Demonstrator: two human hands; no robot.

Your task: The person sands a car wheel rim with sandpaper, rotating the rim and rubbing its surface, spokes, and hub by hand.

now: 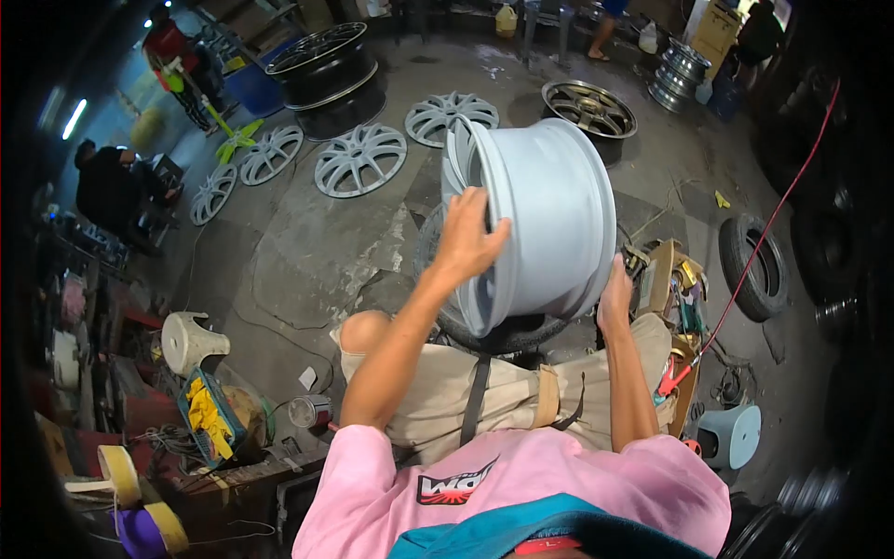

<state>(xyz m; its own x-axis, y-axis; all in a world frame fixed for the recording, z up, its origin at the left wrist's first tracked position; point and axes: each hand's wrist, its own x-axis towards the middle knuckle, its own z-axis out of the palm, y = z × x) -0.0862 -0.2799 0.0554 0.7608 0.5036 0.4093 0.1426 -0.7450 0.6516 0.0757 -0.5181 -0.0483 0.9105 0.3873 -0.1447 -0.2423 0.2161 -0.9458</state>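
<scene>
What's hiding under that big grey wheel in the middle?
Part of a dark tyre peeks out beneath the grey wheel. The wheel covers the rest, so I can't see the tyre's middle or whether anything is inside.

Shows smooth, matt metal on the wheel rim (549, 214).
Also shows glossy metal on the stacked silver rims (678, 76), dull rubber on the tyre (734, 256), and creased, matt cloth in the trousers (510, 401).

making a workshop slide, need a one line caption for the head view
Left fingers and right fingers steady a grey wheel rim on edge over a tire.
</scene>
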